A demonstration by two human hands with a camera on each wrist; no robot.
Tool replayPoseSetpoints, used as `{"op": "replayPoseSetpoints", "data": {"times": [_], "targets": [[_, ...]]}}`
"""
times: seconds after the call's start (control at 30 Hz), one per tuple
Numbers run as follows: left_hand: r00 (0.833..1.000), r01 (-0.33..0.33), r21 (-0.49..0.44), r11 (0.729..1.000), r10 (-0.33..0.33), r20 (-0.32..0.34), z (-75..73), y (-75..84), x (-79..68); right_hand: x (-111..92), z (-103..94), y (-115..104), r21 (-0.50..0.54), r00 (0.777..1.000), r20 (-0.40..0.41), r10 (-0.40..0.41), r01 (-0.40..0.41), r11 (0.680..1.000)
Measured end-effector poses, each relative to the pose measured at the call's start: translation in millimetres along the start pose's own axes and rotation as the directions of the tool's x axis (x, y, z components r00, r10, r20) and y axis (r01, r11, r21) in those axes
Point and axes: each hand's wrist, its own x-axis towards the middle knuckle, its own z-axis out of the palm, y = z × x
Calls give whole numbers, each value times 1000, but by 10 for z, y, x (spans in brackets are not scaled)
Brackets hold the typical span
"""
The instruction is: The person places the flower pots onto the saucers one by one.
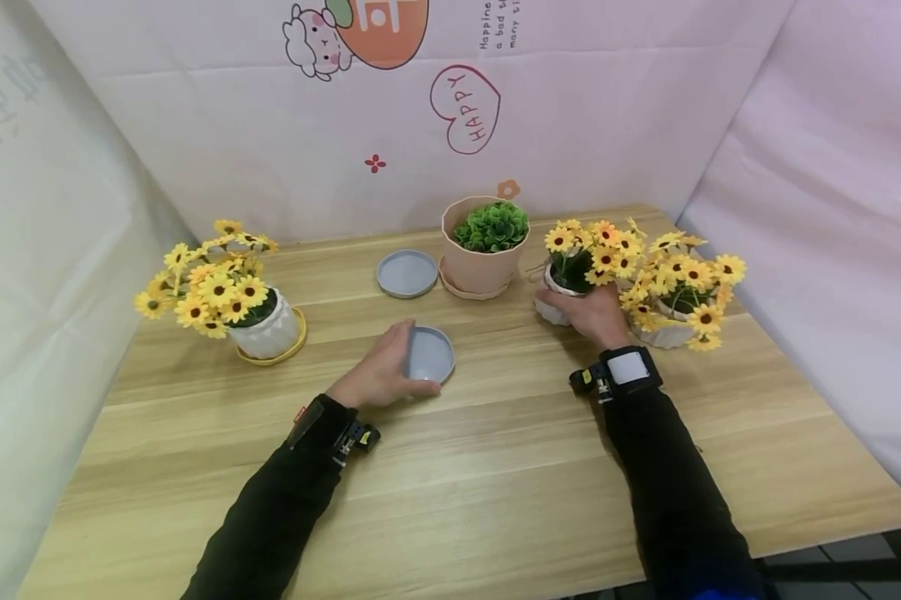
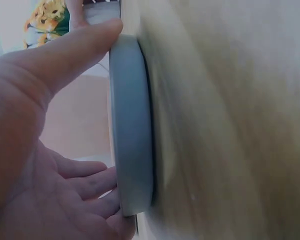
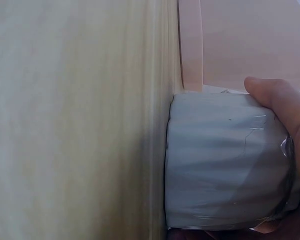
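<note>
My left hand [image 1: 384, 371] holds a round grey-blue plant saucer [image 1: 432, 357] at mid-table, its thumb at the near rim and its fingers along the left and far side. In the left wrist view the saucer [image 2: 131, 125] lies flat on the wood between thumb and fingers. To the right, my right hand [image 1: 595, 315] grips a ribbed white flowerpot [image 1: 550, 313] of yellow artificial daisies [image 1: 603, 250]. The right wrist view has that pot [image 3: 225, 160] upright with its base at the tabletop, the thumb on its side; the other fingers are mostly hidden.
A second grey-blue saucer [image 1: 407, 273] lies behind, beside a pink pot [image 1: 483, 265] with green foliage on a pink saucer. At left, a white daisy pot [image 1: 265, 330] stands on a yellow saucer [image 1: 288, 348]. Another daisy pot [image 1: 668, 335] is close right of my right hand.
</note>
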Motion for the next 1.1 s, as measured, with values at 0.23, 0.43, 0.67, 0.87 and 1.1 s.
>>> {"op": "replayPoseSetpoints", "data": {"times": [0.23, 0.43, 0.67, 0.87, 1.1], "targets": [[999, -45, -9, 999, 45, 28, 82, 84, -9, -12, -25, 33, 1, 1000, 4, 14, -14, 1000], [997, -47, -7, 999, 48, 55, 129, 149, -30, -16, -29, 39, 9, 1000, 8, 13, -13, 1000], [996, -75, 17, 997, 74, 58, 152, 160, -28, 0, -14, 17, 13, 1000, 9, 17, -17, 1000], [995, -79, 21, 997, 78, 56, 145, 167, -37, 5, -13, 1, 26, 1000, 15, 3, -3, 1000], [995, -76, 16, 997, 75, 59, 156, 157, -40, 8, -11, 21, 6, 1000, 17, 3, -3, 1000]]}}
